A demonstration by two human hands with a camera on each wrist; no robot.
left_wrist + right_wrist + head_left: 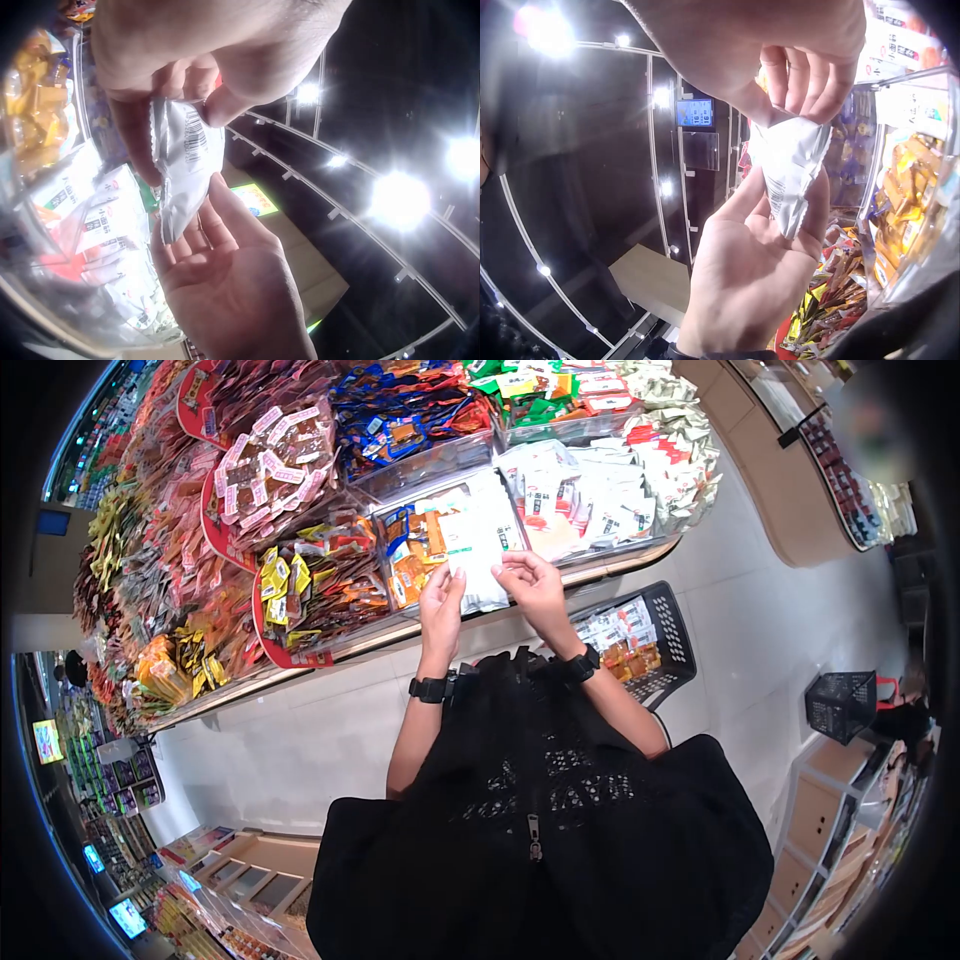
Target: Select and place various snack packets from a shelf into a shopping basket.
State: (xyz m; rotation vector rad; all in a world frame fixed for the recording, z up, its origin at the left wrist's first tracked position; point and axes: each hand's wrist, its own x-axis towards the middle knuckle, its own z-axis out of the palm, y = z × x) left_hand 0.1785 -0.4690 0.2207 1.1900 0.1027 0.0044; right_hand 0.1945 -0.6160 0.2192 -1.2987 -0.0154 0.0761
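Observation:
Between my two hands is a small white snack packet [180, 161] with crimped edges and a printed barcode. My left hand [441, 618] pinches one end of it between thumb and fingers. At the other end, the thumb and fingers of my right hand [537, 598] grip it too. In the right wrist view the packet [791, 154] is creased and tapers towards the left hand [754, 270]. Both hands are over the front edge of a clear snack bin, where orange-brown packets [408, 575] lie next to white ones.
More white packets [610, 490] fill the bin to the right. Left of the hands are yellow and red packets [290, 585]. A black shopping basket [677, 635] holding white and orange-brown packets stands beside the display, right of my body. Another black basket [840, 705] is farther right.

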